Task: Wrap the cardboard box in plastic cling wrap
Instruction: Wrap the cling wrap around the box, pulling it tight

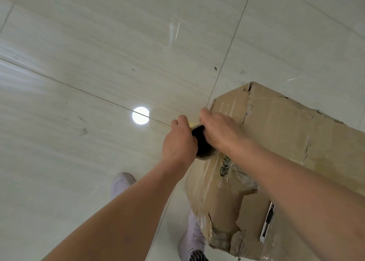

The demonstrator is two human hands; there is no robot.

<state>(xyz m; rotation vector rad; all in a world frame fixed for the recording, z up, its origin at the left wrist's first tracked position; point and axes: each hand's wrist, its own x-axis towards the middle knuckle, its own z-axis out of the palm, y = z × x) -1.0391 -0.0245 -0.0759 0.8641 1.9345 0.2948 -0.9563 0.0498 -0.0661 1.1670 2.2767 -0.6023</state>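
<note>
A tall, worn cardboard box (pixel 280 134) stands on the tiled floor at the right, with torn corners and strips of clear film and tape on its near face. Just off the box's left side I hold a cling wrap roll (pixel 203 144), its open cardboard core end facing me. My left hand (pixel 177 142) grips the roll from the left. My right hand (pixel 219 128) curls over it from the right, fingers reaching toward the box's left edge. The roll's body is hidden by both hands.
A utility knife (pixel 267 222) lies on the box's top near its front edge. My two feet in light shoes (pixel 122 183) (pixel 192 239) stand on the glossy tile floor (pixel 98 63), close to the box's left corner. A lamp reflection (pixel 140 115) shines on the tiles.
</note>
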